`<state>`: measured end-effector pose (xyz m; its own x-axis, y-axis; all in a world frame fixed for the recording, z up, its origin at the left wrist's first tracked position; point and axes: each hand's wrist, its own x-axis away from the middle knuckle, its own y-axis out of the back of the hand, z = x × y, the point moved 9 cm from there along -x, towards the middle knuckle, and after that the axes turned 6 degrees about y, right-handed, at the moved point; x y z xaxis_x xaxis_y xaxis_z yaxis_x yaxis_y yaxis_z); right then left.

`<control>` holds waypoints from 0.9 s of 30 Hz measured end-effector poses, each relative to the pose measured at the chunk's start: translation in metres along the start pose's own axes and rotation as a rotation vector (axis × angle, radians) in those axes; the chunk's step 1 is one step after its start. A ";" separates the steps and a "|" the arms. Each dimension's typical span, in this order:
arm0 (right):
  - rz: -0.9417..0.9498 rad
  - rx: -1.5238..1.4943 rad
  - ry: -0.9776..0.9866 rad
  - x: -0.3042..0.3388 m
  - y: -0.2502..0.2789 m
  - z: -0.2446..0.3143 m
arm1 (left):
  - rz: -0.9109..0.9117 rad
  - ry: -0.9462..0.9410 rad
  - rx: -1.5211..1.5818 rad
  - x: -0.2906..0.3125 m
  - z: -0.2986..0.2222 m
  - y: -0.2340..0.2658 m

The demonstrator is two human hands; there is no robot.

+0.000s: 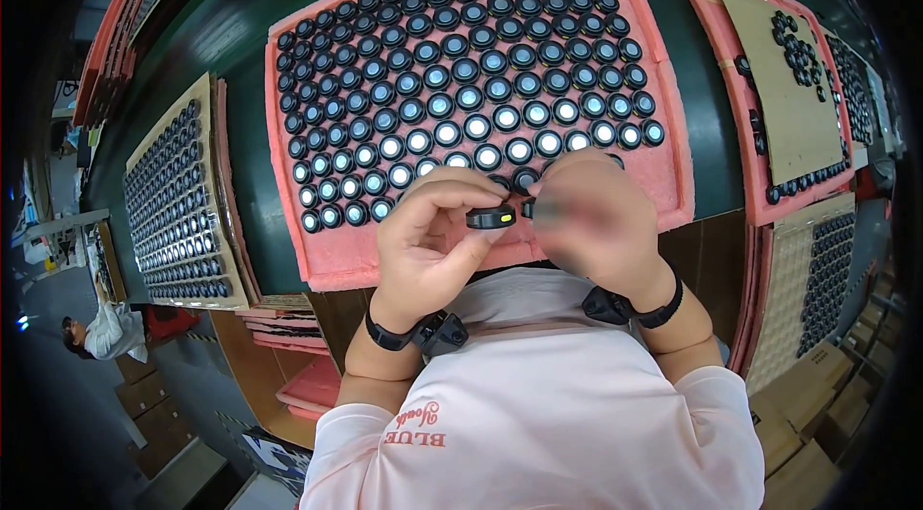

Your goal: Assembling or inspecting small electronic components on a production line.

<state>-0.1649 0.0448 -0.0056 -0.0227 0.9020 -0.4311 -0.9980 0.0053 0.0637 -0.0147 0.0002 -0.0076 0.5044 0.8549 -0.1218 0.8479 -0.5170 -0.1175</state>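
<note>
Between the thumb and fingers of my left hand (pixel 437 233) is a small black round puck-like part (pixel 491 218), held edge-on with a yellow-green mark on its side. My right hand (pixel 601 217) is beside it with its fingers curled closed. A dark piece (pixel 527 209) shows at those fingertips; most of it is hidden and its kind cannot be made out. Both hands are over the near edge of a pink foam tray (pixel 673 174). Rows of similar black round parts (pixel 438 105) with pale shiny centres fill much of that tray.
On the left a cardboard-backed tray (pixel 178 212) bears more round parts. At the right, a brown board (pixel 784 87) with loose round parts lies on another pink tray (pixel 740 116). Below it is a further sheet of parts (pixel 827 270). A person (pixel 111 329) is at the far left.
</note>
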 end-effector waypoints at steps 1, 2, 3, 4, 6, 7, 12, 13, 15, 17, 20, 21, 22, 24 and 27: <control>-0.005 0.030 0.020 -0.002 0.001 0.003 | 0.000 -0.023 -0.019 0.000 -0.001 0.001; -0.011 0.059 0.041 -0.003 0.002 0.005 | 0.001 -0.022 -0.018 0.001 0.000 0.002; -0.015 0.088 0.061 -0.005 0.002 0.008 | 0.005 -0.017 -0.015 0.001 0.001 0.003; -0.015 0.088 0.061 -0.005 0.001 0.009 | 0.008 -0.011 -0.012 0.002 0.002 0.003; -0.029 0.101 0.064 -0.006 0.001 0.011 | 0.010 -0.006 -0.009 0.002 0.003 0.004; -0.036 0.108 0.065 -0.006 0.001 0.012 | 0.011 -0.015 -0.007 0.001 0.002 0.004; -0.004 0.147 0.072 -0.008 0.000 0.016 | 0.024 -0.043 -0.006 0.000 0.000 0.006; 0.005 0.133 0.087 -0.009 -0.001 0.017 | 0.030 -0.047 -0.008 0.000 0.000 0.006; 0.021 0.106 0.117 -0.010 -0.001 0.019 | 0.050 -0.073 0.001 -0.001 -0.002 0.004; 0.030 0.119 0.133 -0.008 -0.001 0.020 | 0.091 -0.126 0.020 -0.001 -0.008 0.000; 0.047 0.146 0.166 -0.005 -0.003 0.022 | 0.086 -0.153 0.004 0.000 -0.013 -0.002; 0.039 0.122 0.161 -0.004 -0.002 0.021 | 0.084 -0.166 -0.004 0.000 -0.015 -0.003; 0.032 0.098 0.157 -0.002 -0.002 0.020 | 0.084 -0.166 -0.005 0.001 -0.016 -0.005; 0.024 0.072 0.154 -0.002 -0.002 0.020 | 0.031 -0.135 -0.032 0.003 -0.015 -0.003; 0.054 0.047 0.185 0.000 -0.004 0.022 | 0.015 -0.136 -0.067 0.004 -0.014 -0.001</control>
<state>-0.1592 0.0541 0.0143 -0.0912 0.8070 -0.5835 -0.9912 -0.0171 0.1313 -0.0109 0.0049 0.0062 0.4938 0.8309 -0.2563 0.8519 -0.5214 -0.0491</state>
